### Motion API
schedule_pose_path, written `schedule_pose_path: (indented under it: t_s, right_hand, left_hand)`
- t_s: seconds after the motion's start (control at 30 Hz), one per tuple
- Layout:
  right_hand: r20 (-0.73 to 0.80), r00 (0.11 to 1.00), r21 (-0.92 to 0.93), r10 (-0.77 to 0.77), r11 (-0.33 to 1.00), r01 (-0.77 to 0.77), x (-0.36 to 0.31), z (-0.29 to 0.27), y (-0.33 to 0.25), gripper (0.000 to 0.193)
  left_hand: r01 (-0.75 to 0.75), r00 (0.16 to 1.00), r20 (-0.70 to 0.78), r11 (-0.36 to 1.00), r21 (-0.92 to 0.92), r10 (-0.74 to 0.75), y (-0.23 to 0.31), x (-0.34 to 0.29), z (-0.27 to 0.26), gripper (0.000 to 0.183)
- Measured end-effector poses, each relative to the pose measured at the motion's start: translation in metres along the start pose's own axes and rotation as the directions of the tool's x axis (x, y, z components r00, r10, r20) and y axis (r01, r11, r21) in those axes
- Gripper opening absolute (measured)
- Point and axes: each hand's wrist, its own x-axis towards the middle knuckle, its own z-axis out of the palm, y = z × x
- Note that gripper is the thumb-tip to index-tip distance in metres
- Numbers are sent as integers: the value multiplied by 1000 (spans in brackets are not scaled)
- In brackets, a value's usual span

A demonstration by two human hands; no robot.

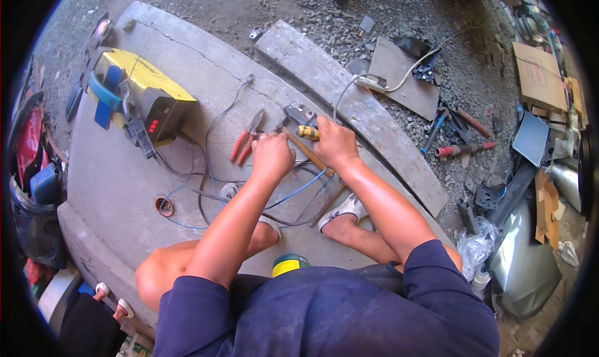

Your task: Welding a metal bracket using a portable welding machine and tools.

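My right hand is closed around a tool with a short yellow handle banded in black; its working end cannot be made out. Close by on the left, my left hand is curled shut, and its fingers hide whatever they hold. Just beyond both hands lies a dark metal block with a hole in it. A wooden shaft runs slantwise between the hands. Left of my left hand, red-handled pliers rest on the slab. Black cables and a blue wire loop beneath my wrists.
A yellow-and-black welding machine with a red display stands at left. A long plank crosses beyond my hands, with a power strip on it. Scattered tools and scrap lie right. A yellow-and-green can stands between my legs. Another person's feet show lower left.
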Motion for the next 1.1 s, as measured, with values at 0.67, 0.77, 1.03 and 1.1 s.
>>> schedule_pose_path:
  t_s: [0.67,0.77,1.03,1.1]
  right_hand:
    - [682,726,418,82,771,-480,53,-49,48,30]
    - [699,710,487,88,668,-563,61,-54,59,33]
    - [641,739,475,205,651,-592,46,-56,72,25]
    - [385,878,630,285,614,-476,48,-65,75,34]
  left_hand:
    - [-168,981,-169,873,-458,100,51,31,20,45]
    - [-136,982,-179,877,-461,58,63,39,20,33]
    - [-152,979,-187,908,-391,84,64,42,30,23]
    - [-159,979,-183,908,-388,93,58,36,26,22]
